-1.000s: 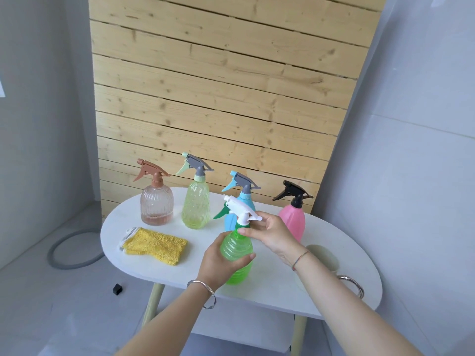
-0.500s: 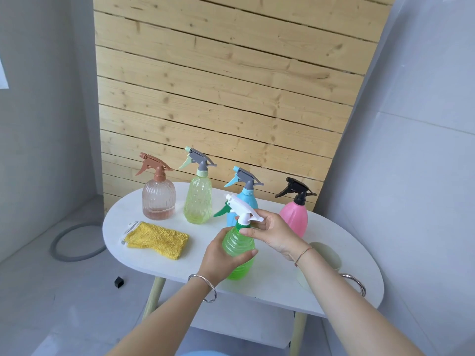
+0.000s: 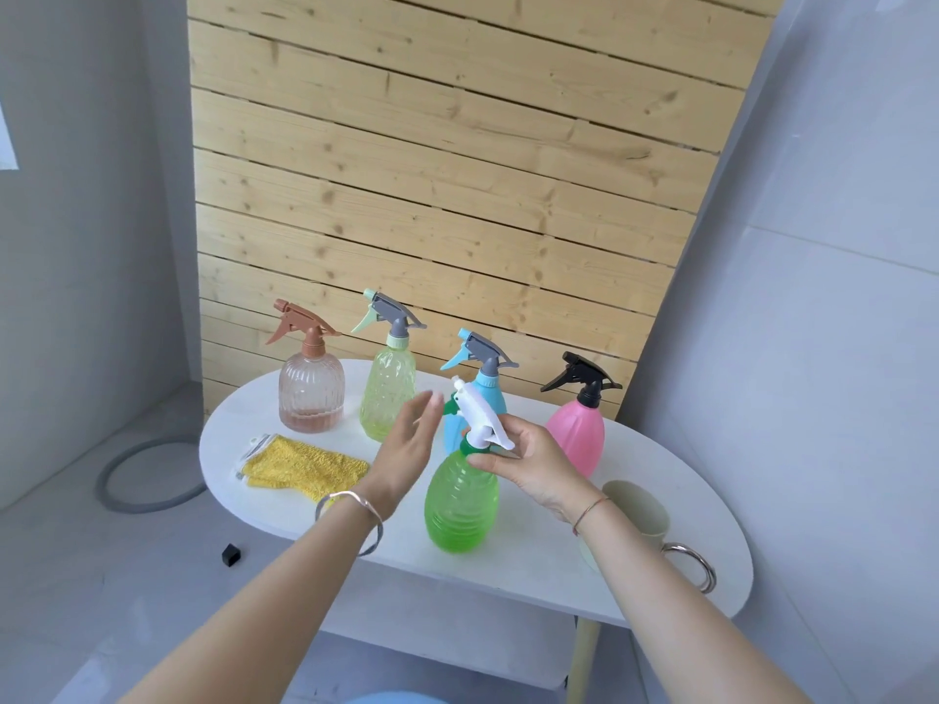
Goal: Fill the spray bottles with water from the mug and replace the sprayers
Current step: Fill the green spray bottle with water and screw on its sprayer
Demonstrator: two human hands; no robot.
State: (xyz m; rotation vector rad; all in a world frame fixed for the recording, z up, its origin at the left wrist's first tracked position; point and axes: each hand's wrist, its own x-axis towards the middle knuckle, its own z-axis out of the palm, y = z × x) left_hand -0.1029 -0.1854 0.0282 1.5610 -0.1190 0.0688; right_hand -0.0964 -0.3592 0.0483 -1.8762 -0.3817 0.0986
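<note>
The green bottle (image 3: pixel 460 505) stood upright on the white table (image 3: pixel 508 566), near its front edge, with the white sprayer (image 3: pixel 480 419) sitting on its neck. The right hand (image 3: pixel 528 464) held this sprayer at its base: the thumb and the fingers were curled round the collar and pinched it. The left hand (image 3: pixel 406 449) was in the air just beside the bottle, on its left, and did not touch it; its fingers were straight and a little apart, and it held nothing. Each wrist had a thin bracelet.

The mug (image 3: pixel 635 515), pale in colour, stood on the right part of the table, partly hidden behind the right wrist. I could not tell if there was water in it.

Four other bottles stood in a row at the back of the table, each with its sprayer on: a brown bottle (image 3: pixel 311 393), a yellow-green bottle (image 3: pixel 387 393), a blue bottle (image 3: pixel 490 398) and a pink bottle (image 3: pixel 576 434). The blue one was directly behind the green bottle. A yellow cloth (image 3: pixel 300 467) lay flat on the left part of the table. Behind the table there was a wooden wall (image 3: pixel 447 195).
</note>
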